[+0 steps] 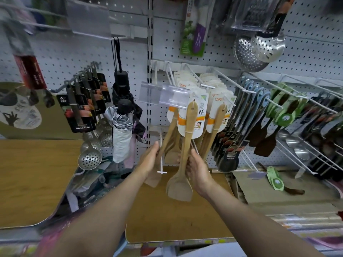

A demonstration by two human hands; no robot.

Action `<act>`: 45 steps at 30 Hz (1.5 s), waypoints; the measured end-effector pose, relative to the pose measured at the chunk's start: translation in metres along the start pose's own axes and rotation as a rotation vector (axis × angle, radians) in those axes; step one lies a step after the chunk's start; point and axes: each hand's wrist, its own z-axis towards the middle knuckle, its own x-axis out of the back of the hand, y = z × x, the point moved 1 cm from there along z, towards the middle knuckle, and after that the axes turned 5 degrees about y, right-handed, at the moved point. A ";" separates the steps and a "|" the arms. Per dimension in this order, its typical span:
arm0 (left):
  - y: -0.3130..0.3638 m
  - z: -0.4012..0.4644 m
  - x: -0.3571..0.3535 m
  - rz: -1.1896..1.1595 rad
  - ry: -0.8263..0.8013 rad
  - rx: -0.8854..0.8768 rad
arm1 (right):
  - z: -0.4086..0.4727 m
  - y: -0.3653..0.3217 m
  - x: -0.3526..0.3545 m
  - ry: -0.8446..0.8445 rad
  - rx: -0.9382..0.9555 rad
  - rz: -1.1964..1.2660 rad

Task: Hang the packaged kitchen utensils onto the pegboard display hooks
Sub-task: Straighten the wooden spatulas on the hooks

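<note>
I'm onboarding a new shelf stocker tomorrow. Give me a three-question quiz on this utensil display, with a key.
1. True or false: the right hand grips the handle of a wooden spatula whose carded top is up at a white hook.
2. What hangs directly left of the wooden spatulas?
A. folded umbrellas
B. frying pans
C. chopping boards
3. Fill in: the green-carded spatula lying loose at lower right rests on a sheet of ____.

Key
1. True.
2. A.
3. Cardboard.
</note>
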 end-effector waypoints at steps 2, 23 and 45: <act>0.001 -0.012 0.006 0.026 0.003 0.008 | -0.001 0.000 0.000 0.001 0.011 -0.003; 0.001 -0.054 0.041 0.047 -0.103 0.046 | -0.011 0.002 -0.013 -0.015 -0.003 0.011; 0.043 -0.041 -0.038 -0.075 -0.066 -0.100 | -0.010 0.003 0.002 -0.075 0.018 -0.021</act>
